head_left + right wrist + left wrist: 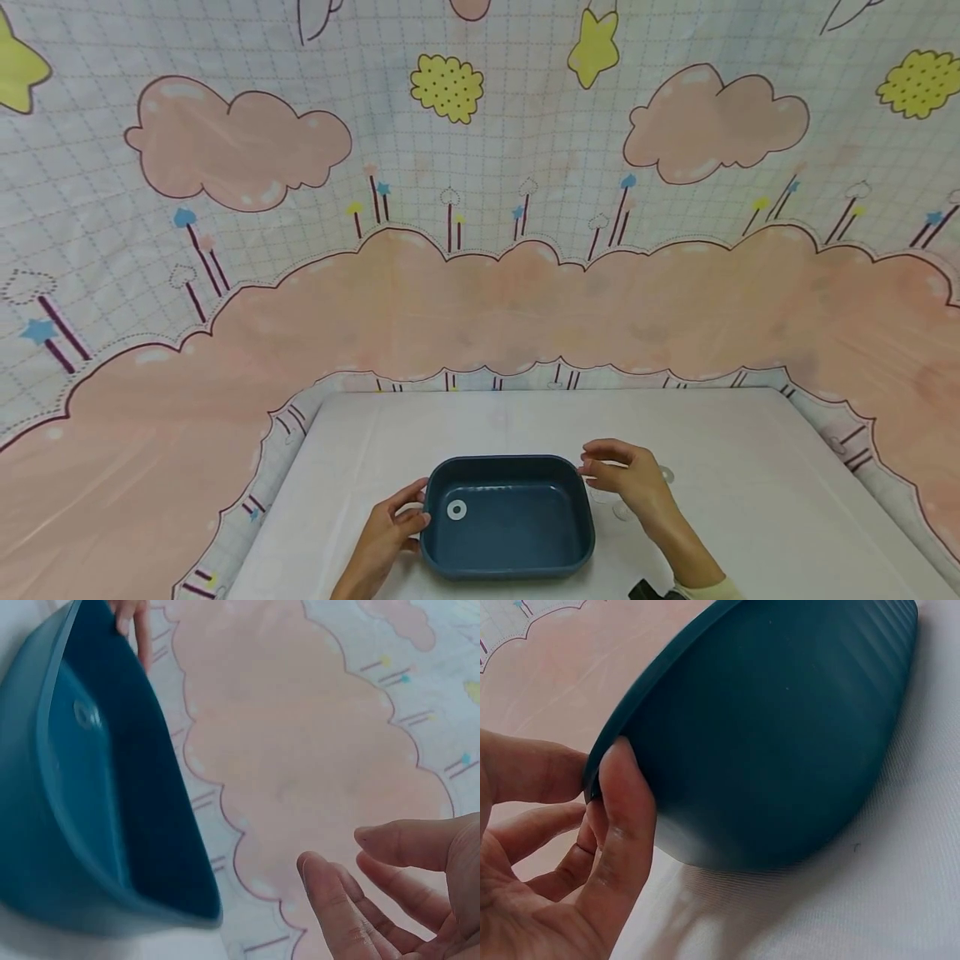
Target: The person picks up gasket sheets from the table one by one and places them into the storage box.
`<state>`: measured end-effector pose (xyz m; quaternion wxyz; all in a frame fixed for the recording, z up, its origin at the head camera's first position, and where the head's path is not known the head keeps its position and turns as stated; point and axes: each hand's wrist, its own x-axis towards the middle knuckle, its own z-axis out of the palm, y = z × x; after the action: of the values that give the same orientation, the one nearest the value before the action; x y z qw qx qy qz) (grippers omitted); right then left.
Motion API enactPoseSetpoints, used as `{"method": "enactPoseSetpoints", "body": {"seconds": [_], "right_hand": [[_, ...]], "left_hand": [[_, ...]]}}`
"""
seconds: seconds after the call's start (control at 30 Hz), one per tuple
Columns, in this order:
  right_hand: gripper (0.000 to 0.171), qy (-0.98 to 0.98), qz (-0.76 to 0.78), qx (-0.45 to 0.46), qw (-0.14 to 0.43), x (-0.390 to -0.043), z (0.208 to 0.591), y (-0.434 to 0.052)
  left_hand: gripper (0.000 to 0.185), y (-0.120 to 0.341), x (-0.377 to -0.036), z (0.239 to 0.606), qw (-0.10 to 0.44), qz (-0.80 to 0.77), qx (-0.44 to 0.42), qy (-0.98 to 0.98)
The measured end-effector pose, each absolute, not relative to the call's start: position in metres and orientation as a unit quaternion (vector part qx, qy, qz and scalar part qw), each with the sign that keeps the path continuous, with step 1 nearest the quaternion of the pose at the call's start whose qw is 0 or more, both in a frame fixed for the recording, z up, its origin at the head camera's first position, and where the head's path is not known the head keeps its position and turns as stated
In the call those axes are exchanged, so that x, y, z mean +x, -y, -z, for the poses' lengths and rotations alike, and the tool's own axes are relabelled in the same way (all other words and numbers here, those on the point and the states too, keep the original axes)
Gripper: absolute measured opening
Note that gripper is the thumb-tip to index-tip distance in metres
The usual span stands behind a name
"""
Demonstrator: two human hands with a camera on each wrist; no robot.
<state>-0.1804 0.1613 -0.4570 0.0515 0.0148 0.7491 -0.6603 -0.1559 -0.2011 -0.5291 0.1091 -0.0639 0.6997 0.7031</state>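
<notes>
A dark blue rectangular tub (510, 575) with rounded corners stands on the white table. My left hand (382, 533) pinches its left rim; in the left wrist view a finger (626, 802) lies against the outer wall just under the edge. Inside the tub, at the left, lies a small white ring (456, 510), also seen in the right wrist view. Close to the tub's far right corner is my right hand (633, 483), its fingers loosely bent with a gap between thumb and fingertips and nothing between them.
On the white table (750, 500), right of the tub, a pale ring (666, 474) and a faint clear disc (622, 510) lie partly behind the right hand. A black object (652, 592) shows by the right sleeve. A cloud-patterned cloth (480, 317) hangs behind the table.
</notes>
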Motion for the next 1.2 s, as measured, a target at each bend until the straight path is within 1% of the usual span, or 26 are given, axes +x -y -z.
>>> {"method": "enactPoseSetpoints", "body": {"seconds": [0.17,0.33,0.67,0.93,1.2], "right_hand": [[0.034,-0.765,0.642,0.037,0.04,-0.18,0.46,-0.176],[0.04,-0.783,0.621,0.036,0.023,-0.179,0.465,-0.196],[0.043,-0.815,0.577,0.059,0.0,-0.185,0.481,-0.232],[0.044,-0.839,0.542,0.035,-0.022,-0.189,0.498,-0.256],[0.048,-0.868,0.493,0.042,-0.043,-0.193,0.515,-0.277]], "left_hand": [[0.063,0.201,-0.155,0.528,0.108,-0.703,-0.063,-0.7],[0.063,0.2,-0.156,0.528,0.11,-0.704,-0.064,-0.699],[0.063,0.201,-0.156,0.528,0.114,-0.7,-0.07,-0.702],[0.063,0.202,-0.156,0.526,0.122,-0.697,-0.063,-0.704],[0.063,0.201,-0.156,0.526,0.121,-0.703,-0.064,-0.698]]}}
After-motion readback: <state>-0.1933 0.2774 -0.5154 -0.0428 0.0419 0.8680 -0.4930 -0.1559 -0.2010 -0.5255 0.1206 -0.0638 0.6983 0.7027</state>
